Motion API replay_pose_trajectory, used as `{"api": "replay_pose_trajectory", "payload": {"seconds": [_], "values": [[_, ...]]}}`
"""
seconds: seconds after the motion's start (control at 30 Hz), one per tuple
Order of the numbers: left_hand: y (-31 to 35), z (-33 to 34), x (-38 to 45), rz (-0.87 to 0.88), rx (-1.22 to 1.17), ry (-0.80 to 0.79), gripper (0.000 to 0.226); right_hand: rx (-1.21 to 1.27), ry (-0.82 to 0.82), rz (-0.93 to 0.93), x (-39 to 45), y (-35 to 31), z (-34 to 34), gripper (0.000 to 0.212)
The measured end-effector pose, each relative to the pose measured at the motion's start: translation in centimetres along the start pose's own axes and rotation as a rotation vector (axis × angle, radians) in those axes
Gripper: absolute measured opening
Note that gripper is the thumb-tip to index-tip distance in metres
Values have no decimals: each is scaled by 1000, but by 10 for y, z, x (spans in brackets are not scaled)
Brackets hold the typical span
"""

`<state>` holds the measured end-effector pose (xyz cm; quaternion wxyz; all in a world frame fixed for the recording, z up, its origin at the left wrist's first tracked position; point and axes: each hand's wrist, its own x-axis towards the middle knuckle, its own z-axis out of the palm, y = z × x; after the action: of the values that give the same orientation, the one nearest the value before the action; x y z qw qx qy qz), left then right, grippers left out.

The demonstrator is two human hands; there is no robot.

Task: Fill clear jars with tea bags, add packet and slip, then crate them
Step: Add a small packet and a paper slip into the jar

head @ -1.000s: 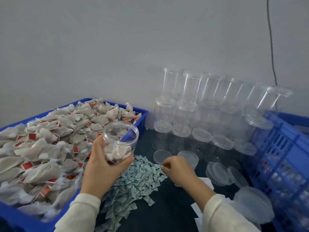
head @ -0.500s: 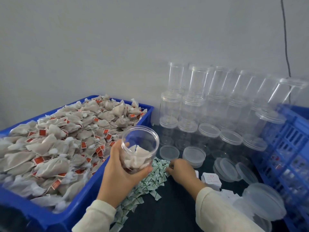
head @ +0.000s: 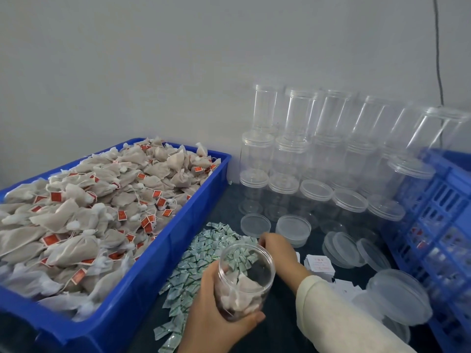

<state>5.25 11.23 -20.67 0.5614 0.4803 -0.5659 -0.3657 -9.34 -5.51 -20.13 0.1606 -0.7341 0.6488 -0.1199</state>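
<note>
My left hand (head: 216,312) grips a clear jar (head: 246,278) that holds several tea bags, tilted above the dark table. Just behind the jar, my right hand (head: 276,247) reaches down with curled fingers into the pile of small green-and-white packets (head: 201,261); whether it pinches one is hidden by the jar. White paper slips (head: 319,266) lie right of that hand. A blue bin (head: 163,263) on the left is heaped with tea bags (head: 84,207) with red tags.
Empty clear jars (head: 300,154) are stacked against the wall at the back. Loose clear lids (head: 354,248) lie on the table, and a larger lid (head: 400,296) sits at the right. A blue slatted crate (head: 438,225) stands at the right edge.
My left hand has carried the jar right and lower, away from the bin to over the packets. My right hand stays at the packet pile.
</note>
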Motion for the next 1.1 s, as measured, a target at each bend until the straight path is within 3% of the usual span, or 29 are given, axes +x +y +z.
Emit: {"api": "replay_pose_trajectory", "payload": {"seconds": [0.1,0.23,0.43,0.67,0.8,1.1], "values": [[-1,1,-2,-17,11,19,101,182,6,-20,-1,1,-10,5],[-5,0,-4,-45,-3,-5,99,460,-11,-71,-13,-8,-52,21],[-16,6,-4,-49,12,-3,100,516,-192,-266,-61,-35,-126,11],[-24,31,-13,-33,-41,-29,101,142,-407,-355,-107,-38,-112,5],[-25,37,-19,-53,-89,-79,102,72,-488,-339,-115,-35,-96,15],[-19,37,-18,-81,-122,-74,92,-82,-384,-310,-117,-35,-78,15]]}}
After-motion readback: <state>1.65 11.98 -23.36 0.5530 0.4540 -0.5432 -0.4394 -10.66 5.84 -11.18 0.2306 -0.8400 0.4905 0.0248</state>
